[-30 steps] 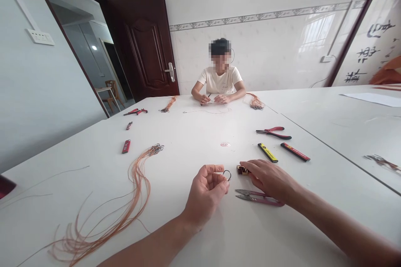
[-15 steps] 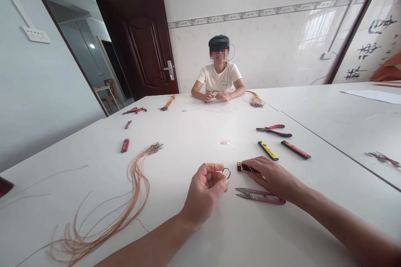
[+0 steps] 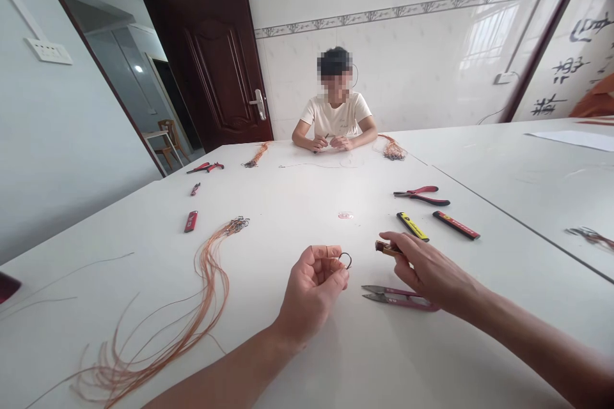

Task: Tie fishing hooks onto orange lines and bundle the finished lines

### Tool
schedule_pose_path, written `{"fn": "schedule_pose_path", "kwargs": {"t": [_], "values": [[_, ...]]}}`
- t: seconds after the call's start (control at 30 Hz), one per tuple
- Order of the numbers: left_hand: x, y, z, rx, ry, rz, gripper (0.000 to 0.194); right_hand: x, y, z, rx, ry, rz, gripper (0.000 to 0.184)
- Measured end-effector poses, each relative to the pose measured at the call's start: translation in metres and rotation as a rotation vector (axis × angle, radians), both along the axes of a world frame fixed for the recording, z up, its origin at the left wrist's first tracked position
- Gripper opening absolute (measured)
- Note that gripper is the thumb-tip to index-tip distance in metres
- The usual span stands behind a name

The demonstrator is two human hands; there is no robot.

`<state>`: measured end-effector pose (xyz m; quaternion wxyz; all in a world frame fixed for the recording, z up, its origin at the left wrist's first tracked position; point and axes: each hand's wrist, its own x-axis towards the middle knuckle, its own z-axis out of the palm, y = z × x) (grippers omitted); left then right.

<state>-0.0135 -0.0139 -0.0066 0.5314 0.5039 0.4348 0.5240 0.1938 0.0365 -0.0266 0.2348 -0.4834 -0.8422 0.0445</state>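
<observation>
Pinched between the thumb and fingers of my left hand (image 3: 314, 291) is a dark fish hook (image 3: 346, 261), its curve sticking out to the right. A tan band wraps one of that hand's fingers. My right hand (image 3: 426, 268) is closed around a gold and dark lighter (image 3: 386, 248), whose end points left toward the hook with a gap between them. Just below the right hand, thread snips (image 3: 391, 295) lie on the table, their handles partly covered by the wrist.
Left of me lies a bundle of hooks with orange lines (image 3: 211, 275), near a red lighter (image 3: 190, 222). A yellow lighter (image 3: 412, 226), a red and black lighter (image 3: 455, 225) and pliers (image 3: 422, 195) lie beyond my right hand. Across the table sits a person (image 3: 336, 115).
My right hand has picked the gold and dark lighter up from the table and tilted it, end toward the left. The left hand stays almost still with the hook.
</observation>
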Motion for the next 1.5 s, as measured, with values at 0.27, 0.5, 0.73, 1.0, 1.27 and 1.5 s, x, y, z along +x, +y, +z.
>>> {"fn": "schedule_pose_path", "kwargs": {"t": [0.27, 0.5, 0.73, 1.0, 1.27, 1.5], "values": [[-0.001, 0.001, 0.0, 0.007, 0.018, -0.011, 0.02, -0.005, -0.027, 0.009, -0.174, -0.179, 0.138, 0.02], [-0.002, 0.0, -0.001, -0.004, -0.006, -0.008, 0.019, -0.002, -0.015, -0.001, -0.17, -0.208, 0.095, 0.01], [-0.002, 0.0, -0.002, -0.005, -0.025, -0.01, 0.019, -0.002, -0.009, 0.001, -0.162, 0.056, 0.048, 0.016], [0.006, -0.008, -0.007, 0.0, -0.074, -0.109, 0.022, -0.037, -0.042, 0.014, -0.445, 0.48, 0.028, 0.031], [0.008, -0.01, -0.007, 0.014, -0.084, -0.118, 0.02, -0.042, -0.046, 0.015, -0.36, 0.475, 0.047, 0.029], [0.008, -0.01, -0.009, 0.029, -0.045, -0.135, 0.02, -0.043, -0.045, 0.019, -0.386, 0.342, 0.03, 0.023]]}}
